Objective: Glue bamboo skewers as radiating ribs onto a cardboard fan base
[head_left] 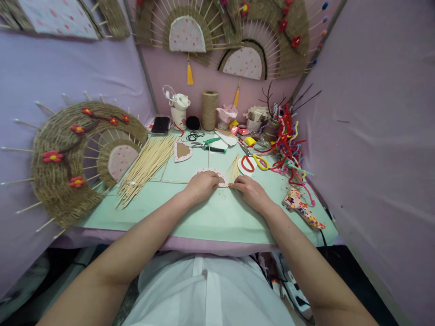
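Observation:
A half-round cardboard piece [221, 179] edged with pink-dotted cloth lies flat on the mint-green table, partly hidden by my fingers. My left hand [203, 185] rests over it, its curled fingers pressing it down. One thin stick [170, 180] runs leftward from the piece, and another stick [209, 156] points straight up from its curved edge. At the right corner, my right hand [250, 192] pinches a thin stick [263, 186]; its tip shows past the hand, the rest is mostly covered. Just beyond the right fingers lies a small bunch of short sticks [234, 166].
A long stick bundle [149, 165] lies left, beside a twine-wrapped fan [61, 149]. Behind my hands are green-handled pliers [214, 148], another cloth-edged piece [182, 152] and scissors [253, 162]. A patterned glue gun [303, 208] with a cord lies right, below red pipe cleaners [288, 140]. Twine spool [210, 111] stands behind.

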A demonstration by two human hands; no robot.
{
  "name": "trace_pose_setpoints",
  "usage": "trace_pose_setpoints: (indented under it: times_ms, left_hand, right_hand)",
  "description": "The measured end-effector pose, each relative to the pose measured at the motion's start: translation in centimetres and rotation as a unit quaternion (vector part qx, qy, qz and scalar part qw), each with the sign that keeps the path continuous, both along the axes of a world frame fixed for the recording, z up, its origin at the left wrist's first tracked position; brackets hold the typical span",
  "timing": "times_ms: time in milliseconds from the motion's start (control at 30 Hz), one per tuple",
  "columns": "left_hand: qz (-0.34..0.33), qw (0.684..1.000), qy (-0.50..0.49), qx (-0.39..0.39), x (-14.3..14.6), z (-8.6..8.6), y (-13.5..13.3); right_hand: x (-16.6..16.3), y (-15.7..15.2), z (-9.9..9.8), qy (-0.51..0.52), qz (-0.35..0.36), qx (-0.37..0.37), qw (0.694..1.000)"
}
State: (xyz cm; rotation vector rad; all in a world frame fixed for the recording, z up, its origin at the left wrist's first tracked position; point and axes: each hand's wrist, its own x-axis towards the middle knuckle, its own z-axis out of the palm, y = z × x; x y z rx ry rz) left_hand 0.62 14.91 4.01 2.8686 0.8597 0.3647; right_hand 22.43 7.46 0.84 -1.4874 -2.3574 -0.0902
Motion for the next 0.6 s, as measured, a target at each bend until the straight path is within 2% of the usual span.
trace_pose_setpoints:
  times_ms: [600]
  left_hand:
    - [-0.003,1.0,0.012,0.008,0.05,0.24,-0.12]
  right_hand:
    - [0.15,0.13,-0.12,-0.007,-0.005,0.001,1.0]
